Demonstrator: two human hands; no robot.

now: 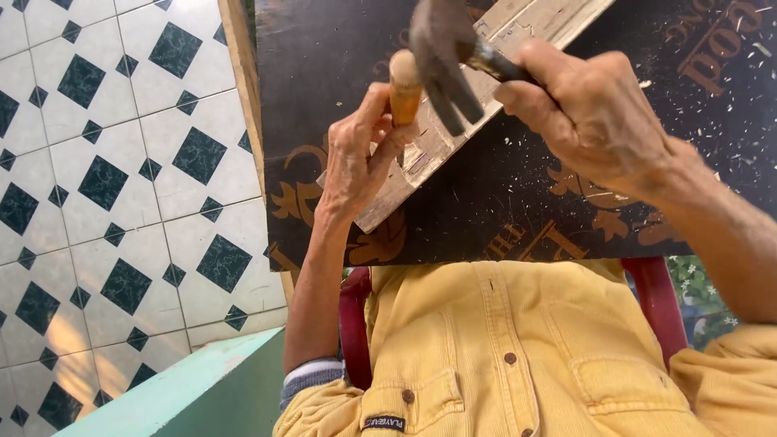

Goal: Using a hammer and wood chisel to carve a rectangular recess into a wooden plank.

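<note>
My left hand (356, 158) grips a chisel with an orange-brown wooden handle (404, 89), held upright with its blade in a notch cut into a pale, worn wooden strip (437, 146). My right hand (591, 113) holds a hammer by its dark handle; the blurred steel hammer head (441, 57) is right beside the top of the chisel handle. The strip lies diagonally across a dark board with gold printed ornaments (518, 202), resting on my lap. Wood chips are scattered over the board's right side.
I wear a yellow corduroy shirt (502, 356) and sit on a red chair (353, 324). White floor tiles with dark green diamonds (121, 178) cover the left. A pale green ledge (186, 388) sits at bottom left.
</note>
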